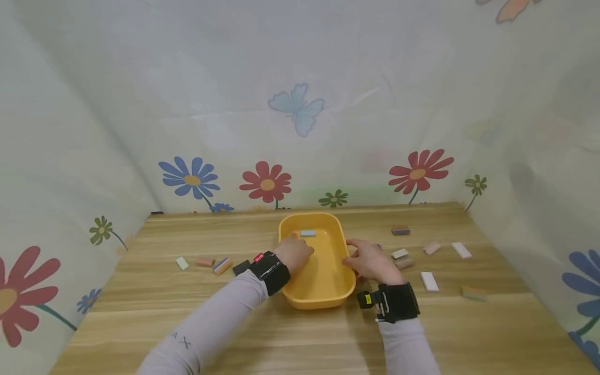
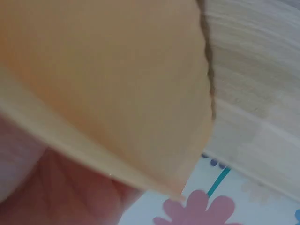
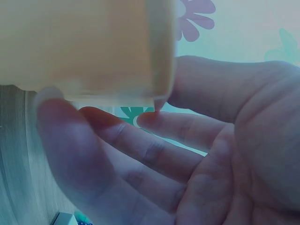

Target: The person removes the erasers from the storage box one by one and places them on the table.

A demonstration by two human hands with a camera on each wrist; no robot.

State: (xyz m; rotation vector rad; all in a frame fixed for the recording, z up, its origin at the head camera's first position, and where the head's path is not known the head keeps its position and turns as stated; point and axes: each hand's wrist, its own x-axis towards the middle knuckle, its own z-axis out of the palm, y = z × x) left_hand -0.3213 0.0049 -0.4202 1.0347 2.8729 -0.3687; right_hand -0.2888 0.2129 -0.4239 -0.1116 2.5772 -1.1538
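A yellow rectangular tray (image 1: 319,304) stands on the table. My left hand (image 1: 294,254) reaches over its left rim, with the fingertips down inside and hidden from the head camera. Just beyond that hand, a bit of orange (image 1: 295,236) shows beside a light blue block (image 1: 308,234) on the tray floor. In the left wrist view, the tray wall (image 2: 117,84) covers most of the hand; I cannot tell whether its fingers hold anything. My right hand (image 1: 372,260) grips the tray's right side, thumb at the rim and fingers along the outer wall (image 3: 93,51).
Left of the tray lie a pale block (image 1: 182,263), a reddish block (image 1: 204,262), a blue-and-orange block (image 1: 222,266) and a black block (image 1: 241,267). More blocks are scattered on the right, including white ones (image 1: 429,282) and a dark one (image 1: 400,230). Flower-printed sheeting (image 1: 300,156) encloses the table.
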